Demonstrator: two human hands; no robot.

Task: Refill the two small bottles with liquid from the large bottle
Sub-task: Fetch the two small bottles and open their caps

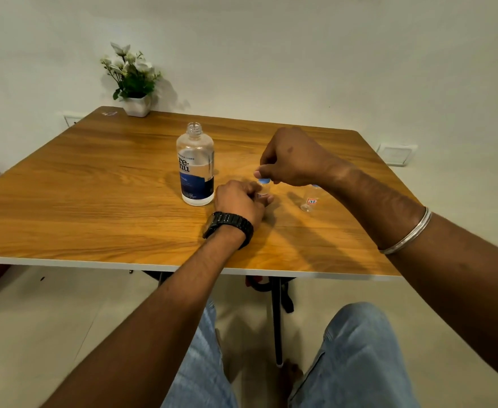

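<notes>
A large clear bottle (195,167) with a dark blue label stands uncapped near the middle of the wooden table (94,187), roughly half full. Just to its right, my left hand (238,201) grips a small clear bottle (264,191) upright on the table. My right hand (289,157) hovers over it and pinches its light blue cap (264,180). A second small clear bottle (310,201) with a red-framed label stands further right, its top hidden behind my right forearm.
A white pot of artificial flowers (134,83) sits at the table's far left corner, against the wall. The table's white front edge (65,262) runs close to my knees. A wall socket (396,154) is beyond the right edge.
</notes>
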